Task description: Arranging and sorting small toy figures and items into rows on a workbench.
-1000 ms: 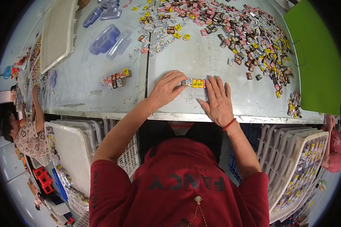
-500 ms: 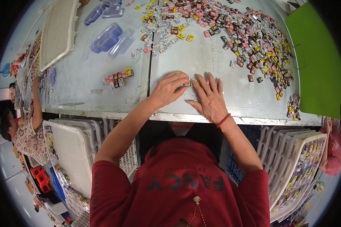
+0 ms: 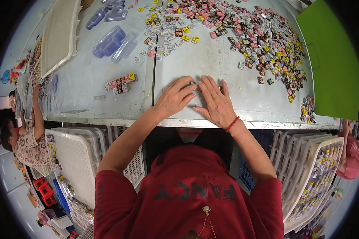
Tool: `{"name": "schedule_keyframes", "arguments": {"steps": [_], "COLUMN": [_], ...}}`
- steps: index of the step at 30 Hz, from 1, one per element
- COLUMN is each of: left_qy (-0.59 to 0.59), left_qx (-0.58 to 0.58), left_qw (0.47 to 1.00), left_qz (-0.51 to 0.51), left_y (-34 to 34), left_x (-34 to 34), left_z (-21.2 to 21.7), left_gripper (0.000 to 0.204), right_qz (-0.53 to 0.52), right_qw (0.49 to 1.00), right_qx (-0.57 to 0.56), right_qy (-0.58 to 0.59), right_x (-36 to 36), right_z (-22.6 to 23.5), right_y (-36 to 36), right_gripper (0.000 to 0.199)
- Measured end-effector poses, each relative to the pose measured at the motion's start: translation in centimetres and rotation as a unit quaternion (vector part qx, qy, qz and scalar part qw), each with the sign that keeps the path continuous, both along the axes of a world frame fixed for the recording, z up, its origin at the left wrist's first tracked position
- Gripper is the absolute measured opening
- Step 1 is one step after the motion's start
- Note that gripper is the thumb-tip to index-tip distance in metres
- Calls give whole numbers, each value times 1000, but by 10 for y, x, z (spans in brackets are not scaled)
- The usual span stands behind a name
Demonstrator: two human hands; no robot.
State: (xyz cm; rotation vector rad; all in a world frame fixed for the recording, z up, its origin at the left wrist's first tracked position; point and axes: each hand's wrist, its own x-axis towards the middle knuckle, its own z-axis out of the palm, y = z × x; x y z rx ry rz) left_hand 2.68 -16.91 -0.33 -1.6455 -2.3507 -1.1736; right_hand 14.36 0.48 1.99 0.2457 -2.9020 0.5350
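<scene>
My left hand is on the table near its front edge, fingers curled and thumb below them. At its fingertips shows a bit of a small dark-and-white packet, mostly hidden. Close beside it lies my right hand, with a red bead bracelet; its fingers stretch forward, palm down, thumb out to the left. Whatever lies under its fingers is hidden. To the left sits a short block of small packets in pink, black, white and yellow, lined up in rows.
A large heap of loose small packets spreads over the far and right table. Clear plastic trays and a white tray lie at left. A green panel stands right. Stacked white crates flank me. Another person works left.
My right hand has drawn slightly left and its spread fingers have come closer together. The packets seen between my hands are now mostly covered. The whole view has shifted a little.
</scene>
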Motion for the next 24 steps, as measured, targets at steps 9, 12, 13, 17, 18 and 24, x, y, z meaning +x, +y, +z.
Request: {"name": "schedule_keyframes", "arguments": {"steps": [9,12,13,17,18,24], "left_qy": [52,80,81,49,42,46], "left_qx": [-14,-46,-47,-68,-69,-66], "left_qw": [999,994,994,993,994,995], "left_qz": [-10,-59,-59,-78,-76,-65], "left_y": [16,31,34,42,43,45], "left_x": [-5,-8,-9,-8,-7,-6], "left_z": [16,18,18,12,10,10], "left_gripper": [39,45,45,51,53,54], "right_qz": [-141,-152,-132,-147,-148,-148], "right_qw": [971,974,979,978,978,978], "right_qx": [-139,-96,-70,-54,-55,-44], "right_qy": [135,139,137,134,134,138], "right_x": [9,9,7,2,1,-10], "right_z": [-16,-8,-5,-10,-11,-15], "right_y": [29,29,26,20,20,22], "right_gripper": [51,42,38,31,31,22]}}
